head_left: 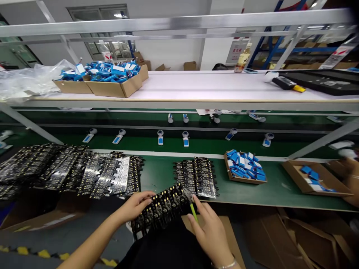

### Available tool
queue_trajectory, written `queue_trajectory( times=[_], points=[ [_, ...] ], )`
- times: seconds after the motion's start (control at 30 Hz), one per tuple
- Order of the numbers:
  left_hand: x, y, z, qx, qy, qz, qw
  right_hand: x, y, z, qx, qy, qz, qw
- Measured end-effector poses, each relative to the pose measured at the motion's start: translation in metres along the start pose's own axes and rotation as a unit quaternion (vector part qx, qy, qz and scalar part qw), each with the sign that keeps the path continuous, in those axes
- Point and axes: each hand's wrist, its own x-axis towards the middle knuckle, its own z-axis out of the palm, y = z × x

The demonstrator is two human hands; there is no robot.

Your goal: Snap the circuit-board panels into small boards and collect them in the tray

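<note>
My left hand point(137, 205) grips the left part of a black circuit board panel point(164, 205) with rows of yellow-white spots, tilted over my lap. My right hand point(209, 228) is closed around green-handled pliers point(193, 211). Their metal jaws touch or lie just over the panel's upper right corner; which of these I cannot tell. Beyond the held panel, a smaller group of similar panels point(194, 175) lies on the green bench. To the left, many more panels point(103, 173) are spread in overlapping rows.
A carton of blue battery-like packs point(244, 168) stands right of the panels, near another open carton point(316, 181) by a co-worker's hand point(352, 179). Small white handheld devices point(185, 139) lie along the green belt. An overhead shelf point(179, 87) carries boxed blue packs point(112, 73).
</note>
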Motion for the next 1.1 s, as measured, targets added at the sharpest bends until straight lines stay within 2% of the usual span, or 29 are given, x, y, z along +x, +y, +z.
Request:
queue_trajectory(
  times=[0.1, 0.2, 0.27, 0.4, 0.43, 0.5, 0.57, 0.6, 0.73, 0.87, 0.9, 0.97, 1.03, 1.1],
  points=[
    [-0.035, 0.014, -0.009, 0.060, -0.012, 0.017, 0.998, 0.014, -0.009, -0.006, -0.017, -0.033, -0.041, 0.999],
    [-0.054, 0.021, -0.016, 0.115, 0.001, 0.025, 0.993, 0.017, -0.009, -0.002, 0.012, -0.104, -0.050, 0.993],
    [-0.063, 0.023, -0.018, 0.145, 0.009, 0.027, 0.989, 0.015, -0.010, 0.004, -0.011, -0.136, -0.059, 0.989],
    [-0.075, 0.021, -0.018, 0.158, 0.016, 0.024, 0.987, 0.006, -0.016, 0.017, -0.188, -0.072, -0.053, 0.978],
    [-0.078, 0.019, -0.018, 0.152, 0.019, 0.020, 0.988, 0.005, -0.017, 0.018, -0.184, -0.076, -0.051, 0.979],
    [-0.083, 0.013, -0.019, 0.128, 0.028, 0.006, 0.991, 0.004, -0.017, 0.018, -0.091, -0.144, -0.057, 0.984],
    [-0.087, 0.007, -0.022, 0.099, 0.032, -0.009, 0.995, 0.003, -0.016, 0.017, -0.008, -0.207, -0.059, 0.976],
    [-0.089, 0.004, -0.023, 0.088, 0.034, -0.014, 0.995, 0.002, -0.016, 0.017, -0.012, -0.211, -0.055, 0.976],
    [-0.094, -0.001, -0.026, 0.071, 0.033, -0.026, 0.997, -0.006, -0.015, 0.021, -0.134, -0.157, -0.034, 0.978],
    [-0.093, -0.003, -0.027, 0.030, 0.043, -0.043, 0.998, -0.009, -0.013, 0.020, -0.014, -0.236, -0.038, 0.971],
    [-0.093, -0.005, -0.027, 0.018, 0.048, -0.048, 0.998, -0.009, -0.014, 0.020, -0.018, -0.240, -0.038, 0.970],
    [-0.093, -0.010, -0.030, 0.004, 0.050, -0.059, 0.997, -0.010, -0.017, 0.027, -0.107, -0.216, -0.032, 0.970],
    [-0.095, -0.019, -0.037, 0.003, 0.063, -0.076, 0.995, -0.010, -0.020, 0.040, -0.212, -0.187, -0.034, 0.958],
    [-0.099, -0.032, -0.049, 0.001, 0.116, -0.099, 0.988, -0.008, -0.021, 0.059, -0.243, -0.200, -0.053, 0.948]
  ],
)
